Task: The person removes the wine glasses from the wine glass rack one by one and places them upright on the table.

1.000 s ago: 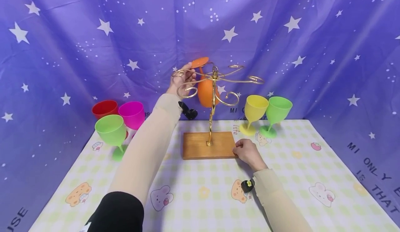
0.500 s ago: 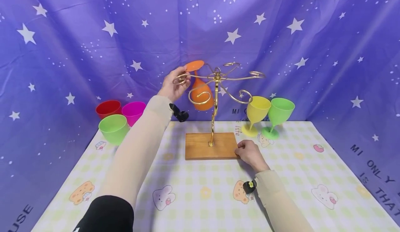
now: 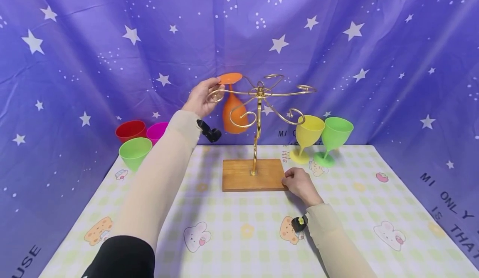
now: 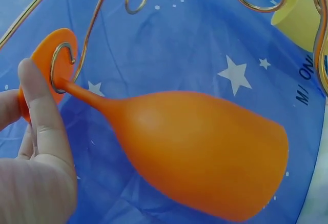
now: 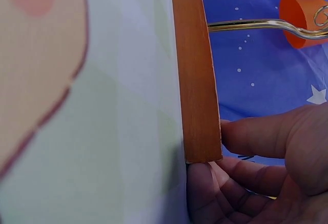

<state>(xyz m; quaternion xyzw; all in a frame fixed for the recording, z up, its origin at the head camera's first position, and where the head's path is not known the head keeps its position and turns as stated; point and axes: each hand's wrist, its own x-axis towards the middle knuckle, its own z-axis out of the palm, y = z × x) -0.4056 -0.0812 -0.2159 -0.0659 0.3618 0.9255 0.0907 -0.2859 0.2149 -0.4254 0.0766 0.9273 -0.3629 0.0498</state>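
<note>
An orange plastic goblet [image 3: 235, 113] hangs upside down from a gold wire goblet rack [image 3: 260, 90]. My left hand [image 3: 202, 97] pinches the goblet's round foot at its edge. In the left wrist view, one curled hook [image 4: 55, 67] of the rack goes around the stem [image 4: 84, 95] just under the foot. The rack's twisted post rises from a rectangular wooden base [image 3: 239, 176] on the table. At the base's right end, my right hand [image 3: 301, 186] grips the corner, with the thumb on top and fingers against the end face in the right wrist view.
To the right stand a yellow goblet [image 3: 309, 130] and a green goblet [image 3: 337, 132], both upright. At the left are a red goblet [image 3: 130, 131], a magenta goblet [image 3: 156, 131] and another green goblet [image 3: 134, 153], partly behind my left arm. A starry purple curtain [image 3: 239, 28] surrounds the table.
My left hand and the orange goblet have moved left. The rack's arms have turned with them, the front hooks swinging right. My right hand has stayed on the base.
</note>
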